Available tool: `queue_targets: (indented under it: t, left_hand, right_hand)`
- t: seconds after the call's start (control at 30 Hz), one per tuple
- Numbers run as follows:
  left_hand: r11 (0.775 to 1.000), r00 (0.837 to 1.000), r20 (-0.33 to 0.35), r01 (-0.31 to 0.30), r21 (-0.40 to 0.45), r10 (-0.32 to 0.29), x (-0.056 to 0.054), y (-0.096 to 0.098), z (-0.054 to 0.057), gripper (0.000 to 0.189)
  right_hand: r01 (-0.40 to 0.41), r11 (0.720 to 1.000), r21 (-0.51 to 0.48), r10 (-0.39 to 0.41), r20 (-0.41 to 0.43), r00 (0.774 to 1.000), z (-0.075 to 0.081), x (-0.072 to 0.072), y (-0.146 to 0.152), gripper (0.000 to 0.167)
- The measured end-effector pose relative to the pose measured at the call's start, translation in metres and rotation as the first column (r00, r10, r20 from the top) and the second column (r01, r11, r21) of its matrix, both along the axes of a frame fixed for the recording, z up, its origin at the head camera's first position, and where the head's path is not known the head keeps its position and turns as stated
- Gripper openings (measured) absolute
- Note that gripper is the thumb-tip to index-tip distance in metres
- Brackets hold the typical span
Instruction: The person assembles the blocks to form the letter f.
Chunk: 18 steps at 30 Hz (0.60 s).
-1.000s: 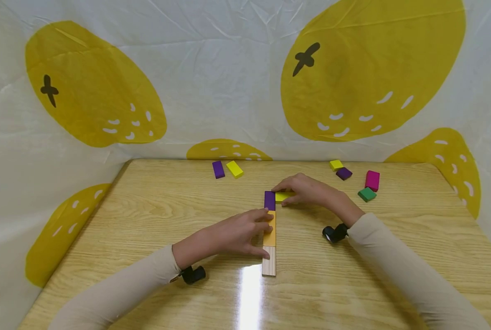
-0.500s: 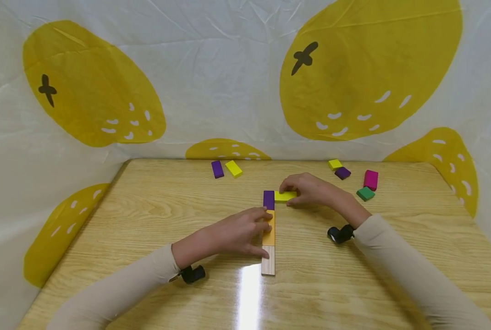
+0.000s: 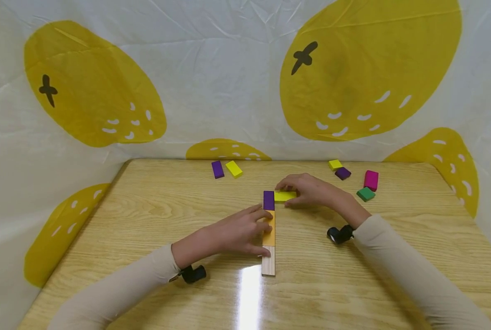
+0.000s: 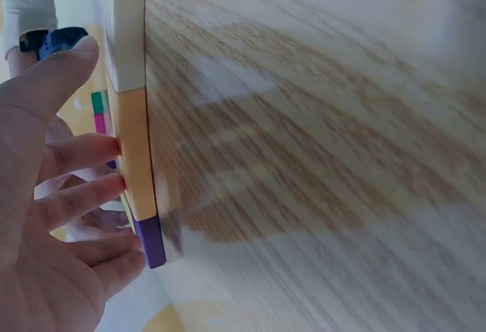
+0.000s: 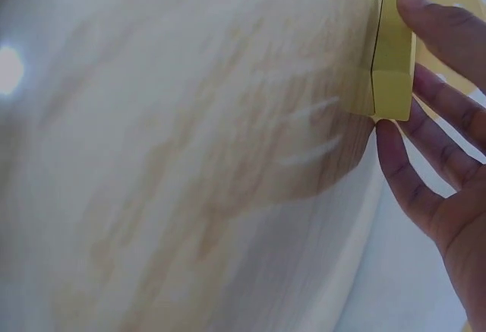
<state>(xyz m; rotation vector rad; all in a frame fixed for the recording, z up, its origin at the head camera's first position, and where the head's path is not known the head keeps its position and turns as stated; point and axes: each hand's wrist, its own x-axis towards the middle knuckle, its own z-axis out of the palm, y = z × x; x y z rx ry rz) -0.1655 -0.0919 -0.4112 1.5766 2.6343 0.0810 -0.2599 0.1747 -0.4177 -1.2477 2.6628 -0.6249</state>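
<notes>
A line of flat blocks runs away from me mid-table: a plain wood block [image 3: 268, 266] nearest, then orange [image 3: 270, 238], then a purple block [image 3: 268, 200]. Sideways from the purple one, a yellow block [image 3: 284, 197] points right, its end against it. My left hand [image 3: 239, 233] rests its relaxed fingertips on the orange part, with the thumb by the wood block; the left wrist view shows the fingers along the orange side [image 4: 133, 150]. My right hand [image 3: 311, 190] holds the yellow block between thumb and fingers, one finger by its free end [image 5: 392, 96].
Purple [image 3: 217, 169] and yellow [image 3: 234, 169] blocks lie at the back left. Toward the back right are small yellow [image 3: 335, 165], dark purple [image 3: 343, 173], pink [image 3: 371, 180] and green [image 3: 366, 194] blocks. A white, yellow-patterned cloth [image 3: 220, 91] hangs behind the table.
My right hand shifted slightly right, uncovering more of the yellow block, then its index finger reached back toward the purple block. My left index finger has lifted slightly; the row looks unmoved.
</notes>
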Motion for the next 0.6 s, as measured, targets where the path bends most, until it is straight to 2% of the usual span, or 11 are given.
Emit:
queue_targets:
  t: [0.1,0.2,0.4,0.6]
  left_hand:
    - [1.0,0.998,0.063,-0.019,0.024,0.017,-0.0001,-0.0011,0.0003,0.058]
    - [0.999,0.996,0.089,-0.023,0.042,0.019,-0.0004,-0.0014,0.0002,0.058]
    - [0.998,0.995,0.098,-0.021,0.051,0.015,-0.0013,-0.0018,0.0002,0.057]
    - [0.999,0.997,0.082,-0.013,0.049,0.009,-0.0023,-0.002,-0.0005,0.056]
  right_hand:
    - [-0.033,0.999,0.025,0.033,0.001,0.999,-0.0001,0.0,-0.0007,0.045]
    - [-0.067,0.997,0.041,0.067,0.006,0.998,0.0004,0.0,-0.0014,0.044]
    - [-0.084,0.996,0.037,0.084,0.003,0.996,0.0014,0.0001,-0.0019,0.04]
    - [-0.076,0.996,0.039,0.076,0.002,0.997,0.002,-0.0005,-0.0014,0.043]
